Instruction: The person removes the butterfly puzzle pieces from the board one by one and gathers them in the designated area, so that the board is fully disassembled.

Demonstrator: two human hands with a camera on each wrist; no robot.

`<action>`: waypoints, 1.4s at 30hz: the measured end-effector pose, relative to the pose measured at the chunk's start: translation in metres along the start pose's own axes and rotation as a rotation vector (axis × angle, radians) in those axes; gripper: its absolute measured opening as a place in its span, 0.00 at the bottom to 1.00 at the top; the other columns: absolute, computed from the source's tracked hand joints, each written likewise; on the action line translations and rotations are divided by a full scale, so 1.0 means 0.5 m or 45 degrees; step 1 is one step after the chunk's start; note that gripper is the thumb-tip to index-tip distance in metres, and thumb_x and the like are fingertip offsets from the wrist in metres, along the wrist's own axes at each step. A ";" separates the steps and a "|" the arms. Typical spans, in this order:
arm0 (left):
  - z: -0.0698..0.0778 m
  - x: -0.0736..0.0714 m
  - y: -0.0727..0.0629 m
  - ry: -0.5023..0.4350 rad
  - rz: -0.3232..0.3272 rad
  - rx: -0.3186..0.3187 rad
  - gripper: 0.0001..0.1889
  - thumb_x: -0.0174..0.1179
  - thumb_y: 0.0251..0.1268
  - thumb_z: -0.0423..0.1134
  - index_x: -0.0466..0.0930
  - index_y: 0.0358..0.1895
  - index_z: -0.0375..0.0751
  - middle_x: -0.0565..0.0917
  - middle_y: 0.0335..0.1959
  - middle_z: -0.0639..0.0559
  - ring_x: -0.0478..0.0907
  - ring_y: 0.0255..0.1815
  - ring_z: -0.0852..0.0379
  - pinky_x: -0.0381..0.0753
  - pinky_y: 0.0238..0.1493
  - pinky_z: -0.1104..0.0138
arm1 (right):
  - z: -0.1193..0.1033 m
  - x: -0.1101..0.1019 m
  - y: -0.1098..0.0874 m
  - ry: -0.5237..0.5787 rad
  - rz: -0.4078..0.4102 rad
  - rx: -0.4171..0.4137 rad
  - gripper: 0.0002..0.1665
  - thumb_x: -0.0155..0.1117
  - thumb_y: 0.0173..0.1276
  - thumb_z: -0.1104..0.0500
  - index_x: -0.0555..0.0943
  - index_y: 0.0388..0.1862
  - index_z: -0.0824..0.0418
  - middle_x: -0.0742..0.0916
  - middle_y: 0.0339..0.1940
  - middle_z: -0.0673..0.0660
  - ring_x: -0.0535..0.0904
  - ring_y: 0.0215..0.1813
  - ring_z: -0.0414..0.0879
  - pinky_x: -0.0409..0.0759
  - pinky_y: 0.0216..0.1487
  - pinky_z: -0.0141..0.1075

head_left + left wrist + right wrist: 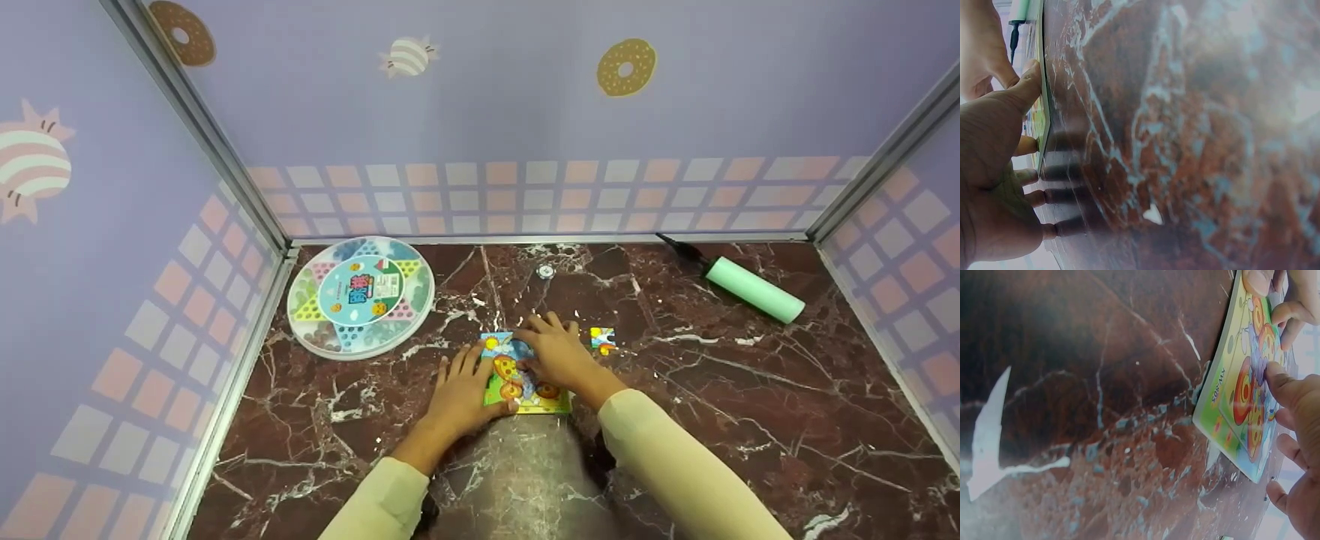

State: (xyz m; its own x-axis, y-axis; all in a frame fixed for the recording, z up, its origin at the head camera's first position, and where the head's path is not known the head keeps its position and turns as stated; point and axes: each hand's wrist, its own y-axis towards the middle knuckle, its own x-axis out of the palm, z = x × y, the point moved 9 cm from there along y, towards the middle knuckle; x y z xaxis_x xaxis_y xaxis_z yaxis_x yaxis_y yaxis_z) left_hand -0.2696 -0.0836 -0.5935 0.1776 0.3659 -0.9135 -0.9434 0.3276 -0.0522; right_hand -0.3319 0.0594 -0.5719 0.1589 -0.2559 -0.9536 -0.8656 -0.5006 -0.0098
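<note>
The puzzle board lies flat on the marbled tabletop between the person's two hands, its printed margin facing up. The left hand is at the board's left side, fingers spread and fairly straight along that edge, with the thumb resting on the near margin — more bracing than gripping. The right hand arches over the board's far right part; in the right wrist view its thumb touches the printed face and the other fingers are bent, but whether they pinch a piece cannot be told.

One loose puzzle piece lies just to the right of the board, apart from it. Beyond the board sits a small round object; a round game box lies left of and beyond it, and a pale green cylinder with a black nozzle lies farther off to the right.

The step in hand seems to be seating or adjusting a piece while the left hand steadies the board. The next move probably calls for pressing that part level, then fetching the loose piece — turned to match its gap, which the right hand may be hiding.
</note>
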 end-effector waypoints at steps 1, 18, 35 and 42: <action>0.000 0.000 0.000 0.001 -0.001 0.001 0.47 0.73 0.65 0.69 0.73 0.77 0.42 0.62 0.89 0.38 0.58 0.90 0.32 0.55 0.88 0.30 | -0.001 0.000 0.001 -0.001 -0.005 0.005 0.32 0.75 0.77 0.47 0.82 0.77 0.51 0.83 0.72 0.58 0.73 0.78 0.64 0.72 0.70 0.75; -0.001 0.002 -0.003 -0.018 -0.010 -0.011 0.47 0.73 0.66 0.68 0.73 0.78 0.41 0.62 0.89 0.38 0.57 0.91 0.32 0.54 0.88 0.30 | -0.007 0.006 0.006 -0.046 0.014 0.014 0.34 0.76 0.77 0.50 0.81 0.79 0.52 0.81 0.75 0.62 0.71 0.75 0.64 0.70 0.70 0.75; 0.002 -0.001 -0.002 -0.008 -0.003 0.002 0.45 0.73 0.66 0.67 0.73 0.77 0.42 0.62 0.89 0.37 0.58 0.90 0.31 0.55 0.87 0.29 | -0.002 0.006 0.005 0.014 0.042 0.024 0.30 0.76 0.76 0.50 0.83 0.74 0.52 0.79 0.74 0.61 0.74 0.72 0.63 0.75 0.62 0.67; 0.002 -0.003 -0.003 -0.003 -0.006 -0.001 0.47 0.72 0.66 0.68 0.72 0.79 0.42 0.62 0.89 0.38 0.57 0.90 0.31 0.55 0.87 0.30 | 0.000 0.006 0.006 0.058 -0.002 0.047 0.32 0.75 0.77 0.49 0.81 0.76 0.53 0.75 0.81 0.67 0.71 0.79 0.69 0.73 0.71 0.73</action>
State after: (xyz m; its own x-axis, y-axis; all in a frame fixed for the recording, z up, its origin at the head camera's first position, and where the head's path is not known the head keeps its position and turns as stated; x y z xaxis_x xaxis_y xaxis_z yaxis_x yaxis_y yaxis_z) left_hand -0.2681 -0.0836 -0.5915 0.1827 0.3663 -0.9124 -0.9428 0.3284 -0.0569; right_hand -0.3339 0.0572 -0.5750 0.1808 -0.2931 -0.9388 -0.8822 -0.4703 -0.0231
